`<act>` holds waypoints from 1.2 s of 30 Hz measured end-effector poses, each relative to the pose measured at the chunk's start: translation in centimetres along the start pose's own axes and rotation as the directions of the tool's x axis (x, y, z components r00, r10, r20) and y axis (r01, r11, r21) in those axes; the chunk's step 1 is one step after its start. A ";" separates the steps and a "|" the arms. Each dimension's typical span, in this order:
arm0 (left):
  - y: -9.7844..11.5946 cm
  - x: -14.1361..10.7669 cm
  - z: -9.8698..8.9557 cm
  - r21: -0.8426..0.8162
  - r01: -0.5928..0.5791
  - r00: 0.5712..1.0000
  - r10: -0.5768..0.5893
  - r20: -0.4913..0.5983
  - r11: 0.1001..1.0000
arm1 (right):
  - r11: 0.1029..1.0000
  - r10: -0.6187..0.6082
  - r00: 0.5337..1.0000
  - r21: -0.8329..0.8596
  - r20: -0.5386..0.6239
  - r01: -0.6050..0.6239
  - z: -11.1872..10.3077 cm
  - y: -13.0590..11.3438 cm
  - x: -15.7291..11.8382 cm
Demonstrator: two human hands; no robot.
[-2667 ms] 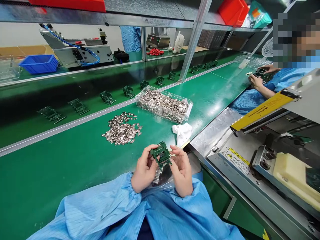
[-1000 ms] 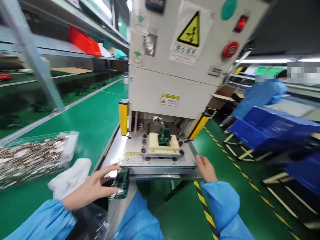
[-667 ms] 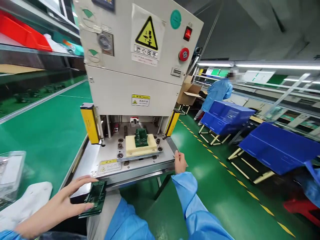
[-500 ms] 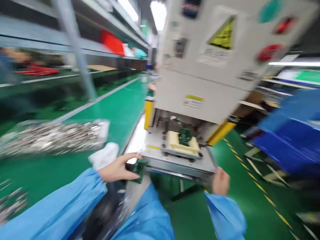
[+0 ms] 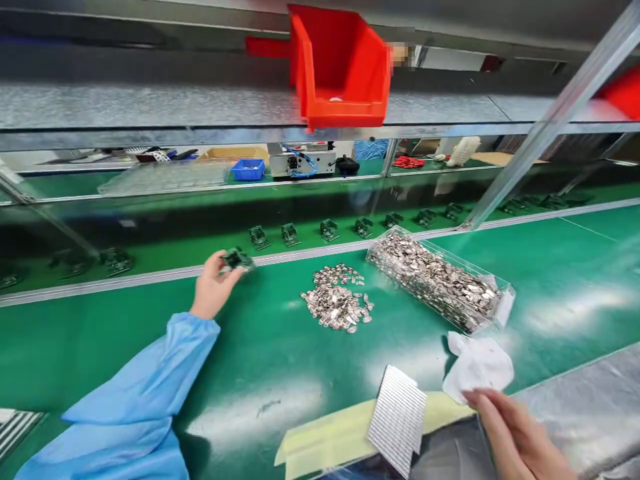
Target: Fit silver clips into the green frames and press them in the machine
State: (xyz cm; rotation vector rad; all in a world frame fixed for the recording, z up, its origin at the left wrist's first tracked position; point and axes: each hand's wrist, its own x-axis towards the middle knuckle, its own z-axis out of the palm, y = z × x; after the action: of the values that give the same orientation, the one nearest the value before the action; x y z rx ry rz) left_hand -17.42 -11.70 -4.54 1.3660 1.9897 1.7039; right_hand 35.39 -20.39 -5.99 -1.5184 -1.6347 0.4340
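My left hand (image 5: 213, 287) is closed in a pinch on a small green circuit board (image 5: 237, 259), held up near the back edge of the green bench (image 5: 150, 347). Small metal pieces (image 5: 337, 300) lie in a loose pile right of that hand. My right hand (image 5: 520, 433), at the lower right, has its thumb and fingers brought together. Its fingertips overlap the edge of a crumpled white cloth (image 5: 480, 367); whether they touch it or hold anything is hidden. A stack of silvery ribbed strips (image 5: 397, 417) lies left of this hand, across a pale yellow sheet (image 5: 330, 433).
A clear tray (image 5: 440, 277) full of metal pieces sits on the bench. Behind the metal rail (image 5: 310, 255), several circuit boards (image 5: 329, 230) stand in a row on a green strip. Overhead, a red bin (image 5: 345, 110) sits on a shelf; a slanted post (image 5: 545, 120) rises at right.
My view has swung left from the white press to the bench. My left hand still has a circuit board and is now near the rail; my right hand has left the press's side.
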 end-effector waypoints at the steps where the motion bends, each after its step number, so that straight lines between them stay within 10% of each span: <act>1: -2.1 1.9 -1.2 0.063 0.037 0.996 -0.032 -0.077 0.997 | 1.000 -0.017 0.999 -0.013 0.042 0.017 1.0 -1.2 1.5; 6: -7.6 9.7 -2.4 0.146 0.140 0.980 -0.116 -0.160 0.979 | 0.991 -0.107 0.928 -0.033 0.357 0.127 9.8 -6.8 11.5; 12: -9.3 11.7 -1.2 0.197 0.072 0.989 -0.044 -0.141 0.978 | 0.954 -0.118 0.932 -0.220 0.342 0.201 19.1 -9.0 21.0; 15: -10.8 11.5 -5.5 0.297 0.095 0.924 0.027 -0.382 0.950 | 0.930 -0.159 0.924 -0.259 0.349 0.259 21.8 -9.5 23.2; 19: -13.6 12.1 -14.2 0.429 0.363 0.715 0.048 -0.697 0.827 | 0.900 -0.169 0.899 -0.309 0.404 0.308 24.2 -8.2 25.2; 24: -17.1 14.3 -20.2 0.394 0.430 0.725 -0.051 -0.686 0.812 | 0.912 -0.062 0.902 -0.343 0.426 0.225 25.4 -5.7 26.7; 30: -17.0 15.4 -20.1 0.393 0.410 0.776 -0.088 -0.624 0.823 | 0.915 0.008 0.882 -0.360 0.472 0.184 25.1 -8.2 26.1; 36: -10.8 7.5 -14.3 0.416 0.259 0.810 0.039 -0.585 0.872 | 0.847 -0.069 0.821 -0.402 0.567 0.349 24.9 -11.9 23.9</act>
State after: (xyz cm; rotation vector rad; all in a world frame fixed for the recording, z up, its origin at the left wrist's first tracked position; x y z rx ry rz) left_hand -36.45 -15.11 -6.15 0.8381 2.9324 1.7882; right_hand 10.92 6.61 -3.73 -1.6276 -2.4905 0.3441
